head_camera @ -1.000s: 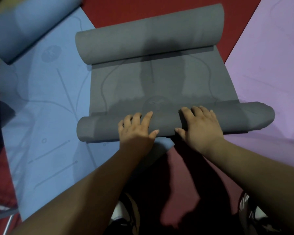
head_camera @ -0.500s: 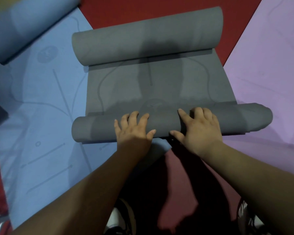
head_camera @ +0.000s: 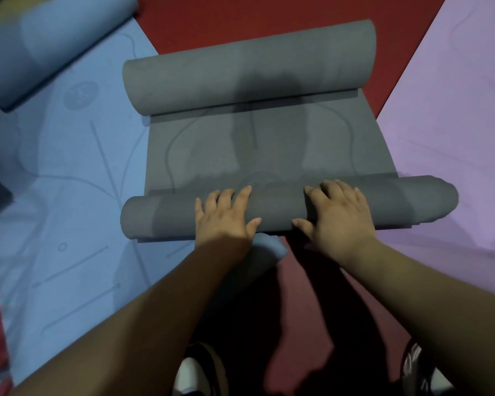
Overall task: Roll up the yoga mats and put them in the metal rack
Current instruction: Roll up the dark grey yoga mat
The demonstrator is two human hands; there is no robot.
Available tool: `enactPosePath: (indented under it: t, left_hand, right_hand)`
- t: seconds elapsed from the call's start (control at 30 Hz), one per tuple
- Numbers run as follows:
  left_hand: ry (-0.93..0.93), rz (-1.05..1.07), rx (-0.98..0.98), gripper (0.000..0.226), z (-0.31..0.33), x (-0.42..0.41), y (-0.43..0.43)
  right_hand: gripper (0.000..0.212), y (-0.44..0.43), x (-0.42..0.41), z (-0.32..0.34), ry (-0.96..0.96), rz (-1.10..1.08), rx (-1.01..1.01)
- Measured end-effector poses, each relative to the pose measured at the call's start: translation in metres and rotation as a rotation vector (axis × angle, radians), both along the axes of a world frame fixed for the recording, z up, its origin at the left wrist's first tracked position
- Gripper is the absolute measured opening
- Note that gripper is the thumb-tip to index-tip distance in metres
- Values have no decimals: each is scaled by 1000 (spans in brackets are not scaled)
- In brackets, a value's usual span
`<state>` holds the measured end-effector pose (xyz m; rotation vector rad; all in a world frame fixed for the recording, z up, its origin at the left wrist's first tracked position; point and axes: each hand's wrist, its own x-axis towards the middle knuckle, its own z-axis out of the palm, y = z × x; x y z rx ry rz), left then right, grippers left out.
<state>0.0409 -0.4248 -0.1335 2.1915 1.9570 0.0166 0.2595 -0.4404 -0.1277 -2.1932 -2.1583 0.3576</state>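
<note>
Status: grey mat (head_camera: 269, 150) on floor (head_camera: 212, 18) between blue mat (head_camera: 69, 181) and purple mat (head_camera: 455, 124), curled both ends, fat roll far, thinner roll near. We have left grip (head_camera: 223, 221) and right grip (head_camera: 340, 221) flat on near roll, fingers spread.

A grey yoga mat (head_camera: 269, 155) lies on the red floor (head_camera: 240, 15), curled into a roll at each end. Both hands press flat on top of the near roll (head_camera: 280, 208), fingers spread: the left hand (head_camera: 223, 218) and the right hand (head_camera: 337, 215) sit side by side near its middle. The far roll (head_camera: 249, 70) is thicker. A blue mat (head_camera: 69, 195) lies partly under the grey one on the left, and a purple mat (head_camera: 446, 124) lies on the right.
</note>
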Motion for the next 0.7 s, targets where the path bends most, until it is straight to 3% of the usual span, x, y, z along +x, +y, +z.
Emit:
enactPosePath:
  t: [0.3, 0.43, 0.7]
  left_hand:
    - [22, 17, -66, 62, 0, 4, 7]
    - [67, 6, 34, 62, -1, 3, 7]
    - [65, -69, 3, 69, -3, -3, 20]
  right_hand:
    - [79, 2, 3, -6, -83, -30, 45]
    - [87, 6, 4, -10, -86, -7, 44]
    - [82, 22, 9, -10, -64, 18, 26]
